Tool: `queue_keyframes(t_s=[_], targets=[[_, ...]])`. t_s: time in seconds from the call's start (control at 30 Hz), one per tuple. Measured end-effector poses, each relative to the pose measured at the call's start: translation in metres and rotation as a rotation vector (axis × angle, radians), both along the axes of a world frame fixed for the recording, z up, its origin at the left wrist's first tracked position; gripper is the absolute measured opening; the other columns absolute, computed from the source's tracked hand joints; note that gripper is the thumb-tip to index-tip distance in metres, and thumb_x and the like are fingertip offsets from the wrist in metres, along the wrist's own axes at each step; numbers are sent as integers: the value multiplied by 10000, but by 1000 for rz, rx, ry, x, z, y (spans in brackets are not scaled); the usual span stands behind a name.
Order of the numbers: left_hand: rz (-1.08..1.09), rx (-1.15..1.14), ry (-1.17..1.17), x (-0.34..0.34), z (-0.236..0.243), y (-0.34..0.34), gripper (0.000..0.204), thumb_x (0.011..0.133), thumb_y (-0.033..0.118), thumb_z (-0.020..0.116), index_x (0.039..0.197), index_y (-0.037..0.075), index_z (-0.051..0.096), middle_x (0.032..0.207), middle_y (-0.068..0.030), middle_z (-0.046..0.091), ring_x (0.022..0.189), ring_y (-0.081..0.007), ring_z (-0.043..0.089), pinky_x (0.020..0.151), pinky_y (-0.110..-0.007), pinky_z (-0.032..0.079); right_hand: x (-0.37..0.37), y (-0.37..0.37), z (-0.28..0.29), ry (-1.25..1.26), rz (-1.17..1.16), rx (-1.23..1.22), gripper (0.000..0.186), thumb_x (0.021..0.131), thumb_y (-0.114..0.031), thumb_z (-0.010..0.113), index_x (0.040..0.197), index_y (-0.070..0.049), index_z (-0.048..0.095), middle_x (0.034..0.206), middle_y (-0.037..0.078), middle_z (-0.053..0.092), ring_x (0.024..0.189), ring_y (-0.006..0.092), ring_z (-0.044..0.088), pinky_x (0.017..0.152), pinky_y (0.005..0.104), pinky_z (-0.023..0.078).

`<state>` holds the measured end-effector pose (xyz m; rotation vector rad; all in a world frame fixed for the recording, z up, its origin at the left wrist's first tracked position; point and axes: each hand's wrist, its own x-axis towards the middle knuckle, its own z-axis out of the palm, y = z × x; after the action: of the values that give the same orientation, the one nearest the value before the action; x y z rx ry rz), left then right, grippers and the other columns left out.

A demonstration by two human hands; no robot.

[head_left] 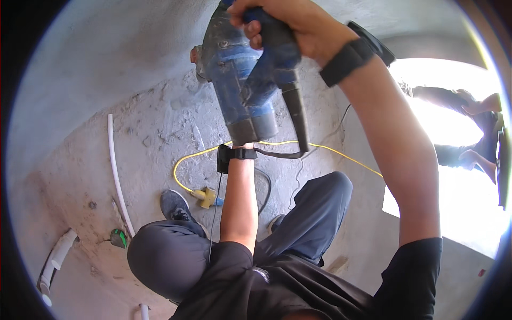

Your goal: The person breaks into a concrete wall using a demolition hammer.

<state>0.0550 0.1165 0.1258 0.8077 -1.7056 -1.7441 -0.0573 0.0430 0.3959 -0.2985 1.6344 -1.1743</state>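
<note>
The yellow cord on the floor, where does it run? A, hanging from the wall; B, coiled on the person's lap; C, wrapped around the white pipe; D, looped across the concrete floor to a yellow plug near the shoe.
D: the yellow cord loops over the floor and ends at a yellow plug beside the shoe.

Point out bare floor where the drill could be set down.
Bare concrete lies left of the white pipe, and upper floor between that pipe and the blue drill. Crowded: the yellow cord loop and plug by the shoe, pipe fittings lower left.
</note>
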Motion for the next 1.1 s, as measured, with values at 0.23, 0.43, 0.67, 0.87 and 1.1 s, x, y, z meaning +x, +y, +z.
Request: queue_keyframes(t_s=[0.23, 0.43, 0.67, 0.87, 1.1], targets=[[1, -117, -76, -9, 15, 4, 558, 974, 283, 614, 1412, 0, 417, 1410, -145, 477, 1239, -250, 507, 1098, -335, 371, -14, 0, 11, 4, -35, -32, 94, 914, -78, 544, 831, -34, 551, 686, 71, 575, 502, 123, 533, 459, 306, 499], [157, -305, -9, -2, -27, -5, 580, 971, 233, 633, 1443, 1, 387, 1475, -157, 437, 1302, -241, 471, 1130, -324, 345, 2, -4, 4, -57, -41, -79, 79, 896, -38, 522, 819, -21, 534, 700, 81, 576, 508, 131, 537, 447, 292, 495], [-23, 574, 454, -19, 0, 3, 585, 990, 240, 580, 1470, 28, 320, 1398, -183, 427, 1289, -264, 396, 1080, -367, 356, -3, -2, 14, -32, -25, -107, 79, 872, -45, 525, 794, -42, 512, 660, 68, 539, 515, 157, 536, 459, 315, 495], [-6, 80, 161, -22, -13, 9, 490, 987, 269, 558, 1394, 52, 391, 1209, -151, 465, 1071, -238, 420, 948, -374, 384, -13, -12, 18, -128, -24, -66, 96, 875, -56, 520, 781, -41, 505, 647, 66, 534, 512, 175, 533, 491, 328, 493], [-45, 429, 515, -35, -20, -54, 396, 984, 303, 531, 1305, 78, 475, 989, -113, 510, 816, -207, 449, 793, -382, 417, -6, -12, 1, -59, -19, -59, 110, 878, -49, 494, 767, -43, 492, 649, 70, 531, 512, 177, 529, 482, 323, 494]])
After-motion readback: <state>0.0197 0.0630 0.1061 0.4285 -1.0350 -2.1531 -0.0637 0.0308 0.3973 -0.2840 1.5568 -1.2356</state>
